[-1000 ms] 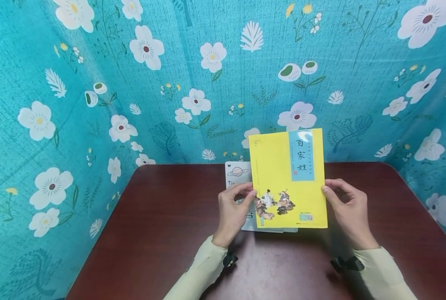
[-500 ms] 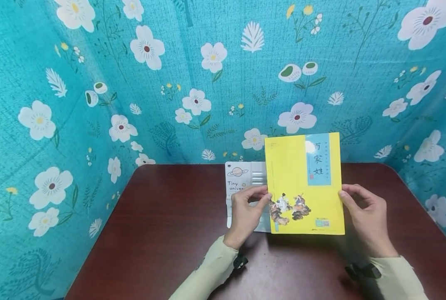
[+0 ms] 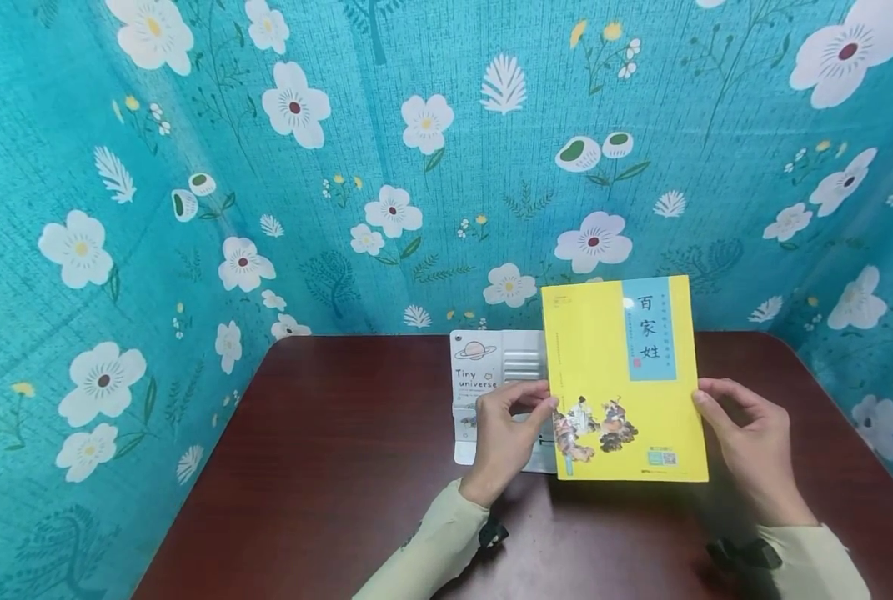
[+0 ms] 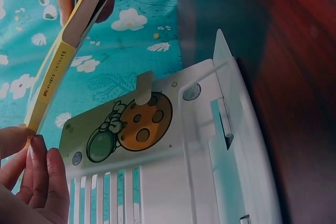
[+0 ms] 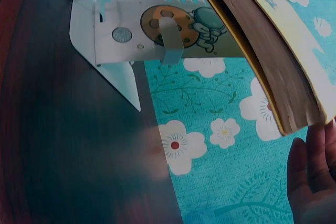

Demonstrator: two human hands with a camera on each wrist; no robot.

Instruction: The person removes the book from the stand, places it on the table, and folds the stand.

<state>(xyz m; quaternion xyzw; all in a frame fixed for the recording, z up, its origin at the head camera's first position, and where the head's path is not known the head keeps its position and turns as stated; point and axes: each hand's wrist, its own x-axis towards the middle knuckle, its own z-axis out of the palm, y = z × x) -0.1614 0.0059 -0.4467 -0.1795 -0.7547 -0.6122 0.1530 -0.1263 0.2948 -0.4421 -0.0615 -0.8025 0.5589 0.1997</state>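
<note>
Because your left hand (image 3: pixel 508 437) and right hand (image 3: pixel 750 446) pinch opposite edges, each grip nearly closed, the yellow book (image 3: pixel 622 379) likely hangs steady before the white stand (image 3: pixel 484 371).

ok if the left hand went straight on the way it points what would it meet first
Most likely the yellow book: in the head view the left hand points up and rightward at it, pinching its left edge. The depth gap to the white stand, partly hidden behind the book, is unclear.
</note>
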